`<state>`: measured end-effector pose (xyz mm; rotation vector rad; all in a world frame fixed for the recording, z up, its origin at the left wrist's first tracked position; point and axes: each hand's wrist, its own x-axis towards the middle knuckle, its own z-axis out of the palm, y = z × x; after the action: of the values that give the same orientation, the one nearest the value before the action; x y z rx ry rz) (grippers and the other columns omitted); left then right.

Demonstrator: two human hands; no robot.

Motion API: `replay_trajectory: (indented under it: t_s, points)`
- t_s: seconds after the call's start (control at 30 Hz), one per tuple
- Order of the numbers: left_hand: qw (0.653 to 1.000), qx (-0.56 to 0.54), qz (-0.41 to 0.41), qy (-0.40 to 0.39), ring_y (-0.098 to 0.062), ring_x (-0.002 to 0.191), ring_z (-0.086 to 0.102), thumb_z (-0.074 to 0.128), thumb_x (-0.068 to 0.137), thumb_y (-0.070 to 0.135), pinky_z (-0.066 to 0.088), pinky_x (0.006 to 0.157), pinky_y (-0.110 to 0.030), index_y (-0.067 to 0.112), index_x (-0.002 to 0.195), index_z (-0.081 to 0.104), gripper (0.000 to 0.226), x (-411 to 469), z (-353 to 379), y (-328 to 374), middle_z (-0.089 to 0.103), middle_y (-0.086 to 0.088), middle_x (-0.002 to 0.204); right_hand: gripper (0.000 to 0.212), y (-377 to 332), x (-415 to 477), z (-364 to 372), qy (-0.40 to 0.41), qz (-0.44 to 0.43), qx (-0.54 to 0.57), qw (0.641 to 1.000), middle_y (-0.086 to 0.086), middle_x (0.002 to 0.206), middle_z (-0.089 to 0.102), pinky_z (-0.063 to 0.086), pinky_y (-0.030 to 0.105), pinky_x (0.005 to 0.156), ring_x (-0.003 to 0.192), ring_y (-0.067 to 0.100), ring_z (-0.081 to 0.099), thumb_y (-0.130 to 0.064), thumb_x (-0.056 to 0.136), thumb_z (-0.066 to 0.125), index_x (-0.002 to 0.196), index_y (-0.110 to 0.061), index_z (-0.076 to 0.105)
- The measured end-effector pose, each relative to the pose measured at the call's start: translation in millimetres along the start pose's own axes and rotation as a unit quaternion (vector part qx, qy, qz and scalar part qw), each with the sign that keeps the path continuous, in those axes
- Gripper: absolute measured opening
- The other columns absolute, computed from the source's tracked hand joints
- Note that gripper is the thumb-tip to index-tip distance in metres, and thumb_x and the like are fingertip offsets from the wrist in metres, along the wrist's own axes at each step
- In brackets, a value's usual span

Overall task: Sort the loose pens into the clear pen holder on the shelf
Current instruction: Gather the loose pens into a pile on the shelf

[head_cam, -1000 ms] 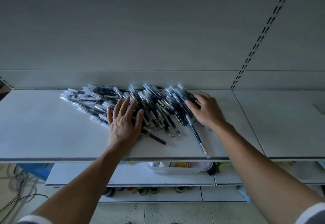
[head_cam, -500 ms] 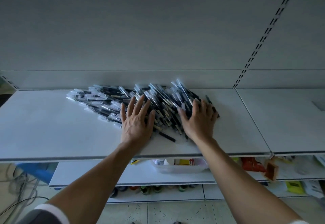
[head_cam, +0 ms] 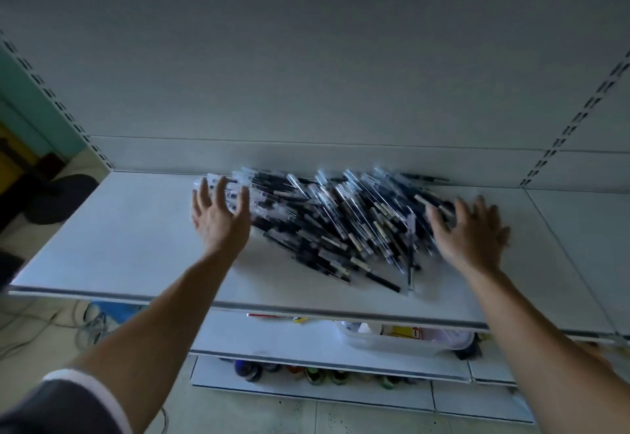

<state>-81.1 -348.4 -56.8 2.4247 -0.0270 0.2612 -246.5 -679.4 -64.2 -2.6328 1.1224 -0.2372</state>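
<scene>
A big heap of loose pens (head_cam: 334, 222), dark with clear caps, lies on the white shelf (head_cam: 119, 246). My left hand (head_cam: 218, 219) is at the heap's left end, fingers spread, holding nothing. My right hand (head_cam: 472, 232) is at the heap's right end, also spread and empty, its fingertips against the outer pens. The heap lies between both hands. One pen sticks out toward the shelf's front edge. No clear pen holder is in view. The picture is blurred by motion.
The shelf's back panel rises right behind the heap. A slotted upright (head_cam: 572, 120) divides this shelf from the one to the right. A lower shelf carries a clear plastic tub (head_cam: 402, 338) with small items. Cables lie on the floor at left.
Both hands have come off the top of the heap and moved apart to its two ends. The view has swung to the left, so the heap sits further right.
</scene>
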Motion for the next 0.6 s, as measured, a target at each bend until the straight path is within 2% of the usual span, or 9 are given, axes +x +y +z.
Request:
replay_trajectory:
  t_s: [0.07, 0.13, 0.23, 0.3, 0.37, 0.47, 0.6]
  points:
    - [0.997, 0.027, -0.061, -0.035, -0.028, 0.148, 0.001, 0.037, 0.095, 0.058, 0.006, 0.118, -0.045, 0.023, 0.151, 0.025, 0.067, 19, -4, -16, 0.005, -0.006, 0.162, 0.084, 4, 4, -3, -0.01, 0.007, -0.014, 1.0, 0.012, 0.16, 0.014, 0.012, 0.054, 0.114, 0.146, 0.034, 0.01, -0.078, 0.086, 0.02, 0.147, -0.023, 0.034]
    - [0.994, 0.04, -0.088, -0.06, -0.029, 0.148, -0.002, 0.037, 0.093, 0.063, 0.004, 0.118, -0.045, 0.024, 0.153, 0.018, 0.073, 32, -6, -21, 0.001, -0.006, 0.162, 0.09, 2, 6, -3, -0.006, 0.008, 0.005, 1.0, 0.013, 0.159, 0.019, 0.017, 0.051, 0.113, 0.144, 0.034, 0.016, -0.081, 0.082, 0.019, 0.146, -0.02, 0.037]
    - [0.987, 0.081, -0.084, -0.11, -0.029, 0.148, -0.002, 0.031, 0.091, 0.068, -0.001, 0.119, -0.044, 0.026, 0.154, 0.012, 0.078, 38, -2, -18, -0.001, -0.01, 0.161, 0.089, -14, 5, 1, 0.004, -0.009, 0.063, 0.998, 0.016, 0.144, 0.042, 0.033, 0.051, 0.107, 0.132, 0.037, 0.037, -0.083, 0.079, 0.02, 0.129, -0.018, 0.052]
    - [0.986, 0.084, -0.068, -0.127, -0.027, 0.148, -0.002, 0.029, 0.091, 0.069, -0.002, 0.119, -0.042, 0.026, 0.153, 0.013, 0.078, 35, 1, -13, -0.003, -0.012, 0.161, 0.093, -28, 1, 7, -0.001, -0.023, 0.092, 0.995, 0.018, 0.133, 0.05, 0.04, 0.05, 0.102, 0.124, 0.037, 0.044, -0.085, 0.075, 0.018, 0.123, -0.014, 0.054]
    - [0.99, 0.042, -0.055, -0.125, -0.027, 0.148, 0.001, 0.031, 0.093, 0.066, 0.001, 0.12, -0.042, 0.025, 0.151, 0.019, 0.072, 30, 3, -8, 0.0, -0.013, 0.161, 0.086, -38, -6, 12, -0.006, -0.045, 0.103, 0.994, 0.016, 0.141, 0.046, 0.035, 0.048, 0.108, 0.133, 0.035, 0.038, -0.079, 0.081, 0.026, 0.133, -0.014, 0.049]
    - [0.991, -0.029, -0.039, -0.128, -0.025, 0.148, 0.005, 0.032, 0.095, 0.063, 0.01, 0.119, -0.048, 0.021, 0.152, 0.021, 0.072, 22, 10, 5, 0.008, -0.01, 0.161, 0.066, -45, -13, 15, -0.002, -0.061, 0.12, 0.991, 0.01, 0.154, 0.032, 0.024, 0.044, 0.116, 0.143, 0.029, 0.024, -0.056, 0.094, 0.045, 0.146, -0.015, 0.037]
    - [0.99, -0.03, -0.036, -0.13, -0.022, 0.148, -0.005, 0.033, 0.093, 0.065, 0.007, 0.12, -0.045, 0.018, 0.154, 0.012, 0.08, 1, 27, 27, 0.005, -0.007, 0.161, 0.064, -43, -14, 13, -0.011, -0.067, 0.131, 0.989, 0.008, 0.154, 0.034, 0.026, 0.044, 0.115, 0.141, 0.028, 0.026, -0.052, 0.095, 0.046, 0.147, -0.016, 0.036]
